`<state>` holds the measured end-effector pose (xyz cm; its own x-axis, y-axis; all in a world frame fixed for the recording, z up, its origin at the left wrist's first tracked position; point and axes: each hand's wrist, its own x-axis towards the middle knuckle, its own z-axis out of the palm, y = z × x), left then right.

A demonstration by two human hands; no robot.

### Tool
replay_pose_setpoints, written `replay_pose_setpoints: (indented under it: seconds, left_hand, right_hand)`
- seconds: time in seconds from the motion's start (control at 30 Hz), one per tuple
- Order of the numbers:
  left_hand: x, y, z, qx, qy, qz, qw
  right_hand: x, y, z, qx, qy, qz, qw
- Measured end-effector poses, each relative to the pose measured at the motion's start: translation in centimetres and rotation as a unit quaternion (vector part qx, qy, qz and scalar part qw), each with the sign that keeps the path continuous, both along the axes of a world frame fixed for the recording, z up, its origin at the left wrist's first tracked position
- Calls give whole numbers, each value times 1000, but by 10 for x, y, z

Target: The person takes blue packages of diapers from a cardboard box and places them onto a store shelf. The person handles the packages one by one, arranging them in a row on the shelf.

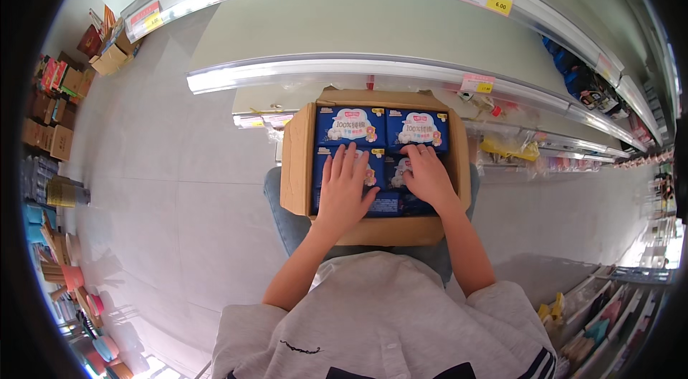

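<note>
An open cardboard box (297, 161) rests on my lap, its flaps folded outward. Blue printed packs, probably cotton tissues, fill it in rows; one is at the upper left (350, 123) and another at the upper right (417, 127). My left hand (346, 185) lies spread, palm down, over the pack at the middle left, its thumb pointing right. My right hand (428, 177) is bent at the right, with fingertips at the lower edge of the upper right pack and near a lower, partly hidden pack (396, 170). Whether it grips either pack cannot be told.
Shelf edges with price tags (344, 66) run just beyond the box. Dark blue bottles (583, 83) stand on a shelf at the right. Stacked cartons (45, 137) and tubs line the far left, across the tiled floor (145, 164). Another goods rack (596, 325) is at the lower right.
</note>
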<state>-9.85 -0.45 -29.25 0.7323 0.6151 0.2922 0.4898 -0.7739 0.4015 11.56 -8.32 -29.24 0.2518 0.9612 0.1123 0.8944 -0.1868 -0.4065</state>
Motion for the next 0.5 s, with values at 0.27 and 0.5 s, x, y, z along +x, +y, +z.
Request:
replay_pose_setpoints:
  seconds: [0.27, 0.5]
  left_hand:
    - [-3, -2, -1, -12, 9, 2, 1000]
    - [7, 39, 61, 44, -158, -45, 985]
  right_hand:
    - [-43, -47, 16, 61, 109, 6, 992]
    - [-47, -47, 3, 196, 89, -10, 977]
